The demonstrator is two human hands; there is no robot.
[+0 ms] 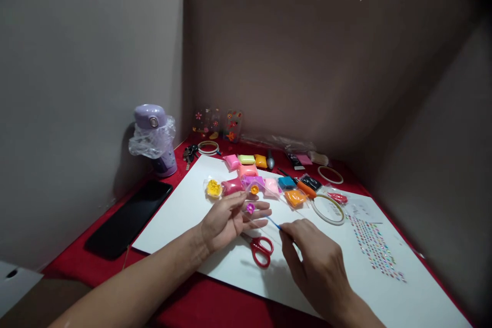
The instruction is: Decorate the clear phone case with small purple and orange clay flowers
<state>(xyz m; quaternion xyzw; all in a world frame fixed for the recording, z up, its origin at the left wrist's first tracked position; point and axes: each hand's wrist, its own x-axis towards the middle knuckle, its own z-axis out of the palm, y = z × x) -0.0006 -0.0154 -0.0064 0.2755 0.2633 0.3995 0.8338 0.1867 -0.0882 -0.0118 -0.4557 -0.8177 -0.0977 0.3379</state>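
While your left hand (226,223) is turned palm up, its thumb and fingers grasp a clear piece (282,200) whose edges are hard to make out. An orange flower (254,189) sits near your thumb tip, and a purple flower (250,208) shows in front of your fingers. Your right hand (315,256) is closed in a pinch on a thin blue stick (274,223), its tip pointing towards your left fingertips; you cannot tell whether it touches the clear piece.

Below your left hand, red-handled scissors (262,252) lie on the white board (172,220), which rests on the red-covered counter (215,294). Just beyond your hands you have coloured packets, among them a yellow packet (213,189) on the left and an orange packet (295,198) on the right. A pale ring (331,222) lies beside the orange packet, with rows of small gems (374,251) farther right. On your left are a black phone (128,219) and an upright purple bottle (149,117) partly wrapped in clear plastic (148,142).
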